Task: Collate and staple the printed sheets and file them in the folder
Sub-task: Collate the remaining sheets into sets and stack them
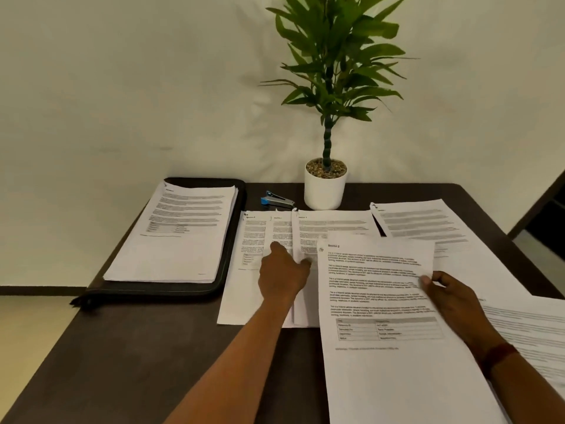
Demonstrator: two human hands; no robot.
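Note:
My right hand (pixel 449 296) pinches the right edge of a printed set headed "Section 2" (pixel 382 301), held above the dark table (pixel 137 347). My left hand (pixel 282 272) rests with fingers spread on several overlapping stapled sets (pixel 256 240) in the table's middle. A black zip folder (pixel 235 240) lies open at the back left with a thick stack of sheets (pixel 177 234) on it. A blue stapler (pixel 276 201) sits behind the sets, beside the plant pot.
A potted plant in a white pot (pixel 324 191) stands at the back centre against the wall. More printed sheets (pixel 428 221) lie at the right, and another pile (pixel 532 335) at the right edge. The table's left edge drops to the floor.

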